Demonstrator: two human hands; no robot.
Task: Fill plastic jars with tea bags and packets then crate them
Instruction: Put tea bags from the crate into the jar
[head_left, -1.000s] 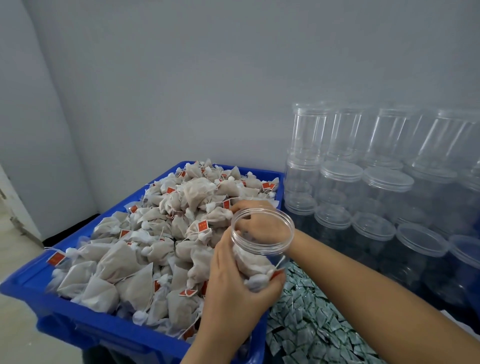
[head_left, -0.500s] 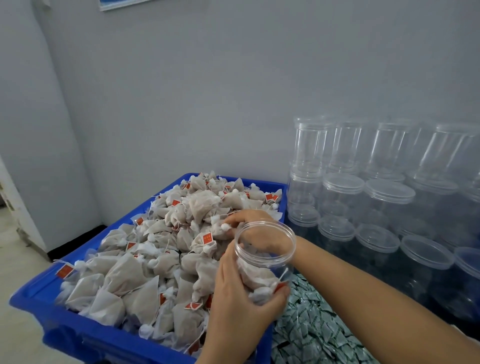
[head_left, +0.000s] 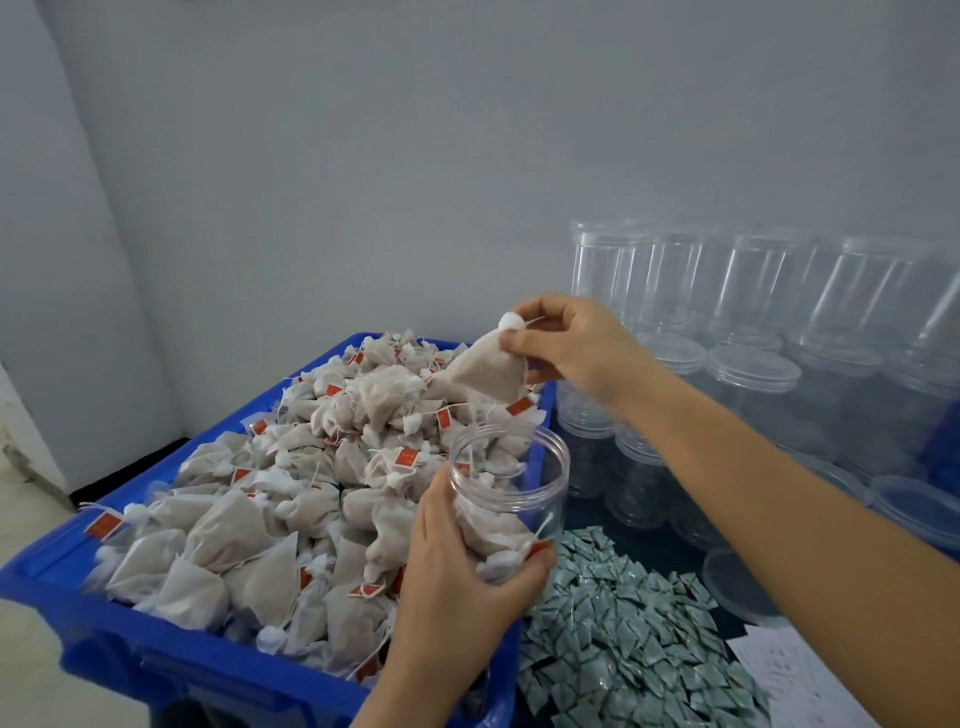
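At the far left a pale floor (head_left: 31, 530) meets a plain grey-white wall (head_left: 363, 156) that turns a corner and runs behind everything. Next comes a blue crate (head_left: 171, 670) heaped with tea bags (head_left: 249, 535), off-white pouches with knotted tops and small red tags. At the crate's near right corner the left hand (head_left: 457, 582) wraps its fingers round the lower part of an open clear jar (head_left: 511, 483), held upright with a few bags already inside. Above and just behind the jar, the right hand (head_left: 576, 348) pinches a single tea bag (head_left: 480, 371) near its knotted top between thumb and fingers, so the bag hangs over the heap, clear of the jar's mouth. Right of the crate, a dark surface (head_left: 592, 514) carries a spread of small green packets (head_left: 623, 639), a loose clear lid (head_left: 737, 587) and some white paper (head_left: 800, 675). Along the wall at the right stand stacked empty lidded jars (head_left: 753, 374).
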